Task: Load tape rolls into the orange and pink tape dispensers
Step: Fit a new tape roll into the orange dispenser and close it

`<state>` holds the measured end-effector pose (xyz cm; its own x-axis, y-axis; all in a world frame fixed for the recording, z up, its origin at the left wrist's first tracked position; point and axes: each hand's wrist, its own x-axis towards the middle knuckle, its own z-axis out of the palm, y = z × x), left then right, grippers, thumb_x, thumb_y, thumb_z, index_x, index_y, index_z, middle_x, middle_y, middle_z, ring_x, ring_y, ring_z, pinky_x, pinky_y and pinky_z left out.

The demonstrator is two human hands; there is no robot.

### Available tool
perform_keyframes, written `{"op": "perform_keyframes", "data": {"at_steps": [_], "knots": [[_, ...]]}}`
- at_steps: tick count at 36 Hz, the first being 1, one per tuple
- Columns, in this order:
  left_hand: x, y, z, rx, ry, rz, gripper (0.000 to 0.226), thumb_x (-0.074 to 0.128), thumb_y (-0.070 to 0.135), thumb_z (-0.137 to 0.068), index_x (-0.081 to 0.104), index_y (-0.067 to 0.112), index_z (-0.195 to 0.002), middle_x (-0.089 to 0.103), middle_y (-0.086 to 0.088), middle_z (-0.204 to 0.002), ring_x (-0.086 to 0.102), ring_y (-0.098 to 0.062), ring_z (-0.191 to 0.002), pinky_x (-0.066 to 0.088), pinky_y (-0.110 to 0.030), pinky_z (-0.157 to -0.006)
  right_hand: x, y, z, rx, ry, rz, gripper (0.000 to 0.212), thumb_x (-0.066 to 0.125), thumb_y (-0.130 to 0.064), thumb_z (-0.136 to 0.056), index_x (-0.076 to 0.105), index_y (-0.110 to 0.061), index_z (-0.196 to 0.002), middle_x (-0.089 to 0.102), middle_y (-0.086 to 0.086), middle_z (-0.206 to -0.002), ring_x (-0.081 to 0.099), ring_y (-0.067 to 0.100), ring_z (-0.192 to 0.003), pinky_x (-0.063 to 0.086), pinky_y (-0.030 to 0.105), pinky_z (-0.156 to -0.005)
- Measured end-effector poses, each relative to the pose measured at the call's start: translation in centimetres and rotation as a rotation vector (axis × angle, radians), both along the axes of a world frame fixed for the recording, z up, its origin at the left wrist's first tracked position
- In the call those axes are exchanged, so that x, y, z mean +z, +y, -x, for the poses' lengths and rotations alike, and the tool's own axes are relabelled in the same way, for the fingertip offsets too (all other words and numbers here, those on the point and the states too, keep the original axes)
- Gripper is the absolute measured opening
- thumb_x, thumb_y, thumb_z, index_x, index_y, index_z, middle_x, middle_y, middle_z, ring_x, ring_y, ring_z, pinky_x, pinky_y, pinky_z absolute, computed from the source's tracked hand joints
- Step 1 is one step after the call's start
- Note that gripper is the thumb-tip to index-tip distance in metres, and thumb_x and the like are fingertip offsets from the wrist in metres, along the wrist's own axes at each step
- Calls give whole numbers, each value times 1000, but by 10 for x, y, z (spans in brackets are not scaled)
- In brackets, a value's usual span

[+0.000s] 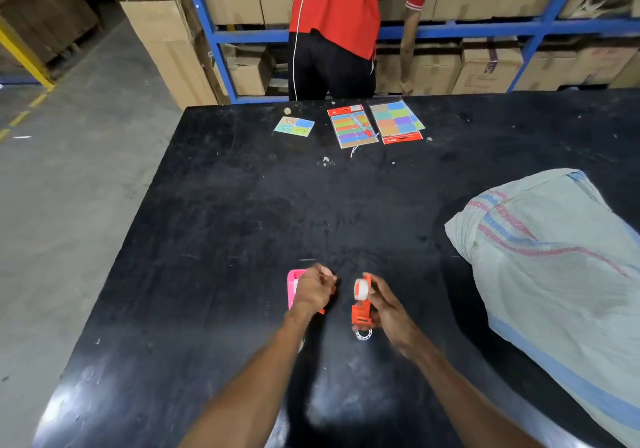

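My right hand grips the orange tape dispenser upright above the black table. A white tape roll sits in the dispenser's top end. A small white ring-shaped piece shows just below the dispenser. My left hand is closed, a little left of the dispenser; a small orange bit shows under it, and what it holds is hidden. The pink dispenser lies on the table behind my left hand, mostly covered by it.
A large pale woven sack with blue and red stripes fills the table's right side. Coloured sticker sheets and a small card lie at the far edge. A person in a red shirt stands beyond, at blue shelves of cartons.
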<state>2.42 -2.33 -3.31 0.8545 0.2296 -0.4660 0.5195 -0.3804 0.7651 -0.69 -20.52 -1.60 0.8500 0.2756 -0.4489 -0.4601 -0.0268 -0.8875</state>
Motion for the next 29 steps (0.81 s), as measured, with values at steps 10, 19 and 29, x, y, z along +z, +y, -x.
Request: {"op": "perform_keyframes", "data": {"at_steps": [10, 19, 29], "knots": [[-20, -34, -8, -428, 83, -730, 55, 45, -5, -82, 39, 11, -134, 39, -21, -136, 48, -38, -119, 44, -39, -105, 1, -15, -18, -14, -11, 95, 32, 45, -17, -104, 57, -40, -122, 65, -1, -113, 63, 16, -95, 52, 32, -79], [-25, -30, -1, -331, 59, -529, 63, 50, -6, -82, 33, 18, -137, 45, -23, -128, 52, -38, -116, 45, -41, -103, 7, -24, -22, 22, -32, 168, 31, 44, -20, -105, 53, -37, -128, 64, -3, -122, 60, 14, -100, 46, 31, -76], [22, -16, 16, -29, 4, 639, 40, 75, 9, -81, 62, 20, -117, 63, -14, -116, 68, -21, -94, 60, -37, -78, 16, -29, -23, 12, -74, 168, 30, 44, -15, -105, 55, -29, -129, 65, -7, -113, 63, -6, -88, 47, 8, -69]]}}
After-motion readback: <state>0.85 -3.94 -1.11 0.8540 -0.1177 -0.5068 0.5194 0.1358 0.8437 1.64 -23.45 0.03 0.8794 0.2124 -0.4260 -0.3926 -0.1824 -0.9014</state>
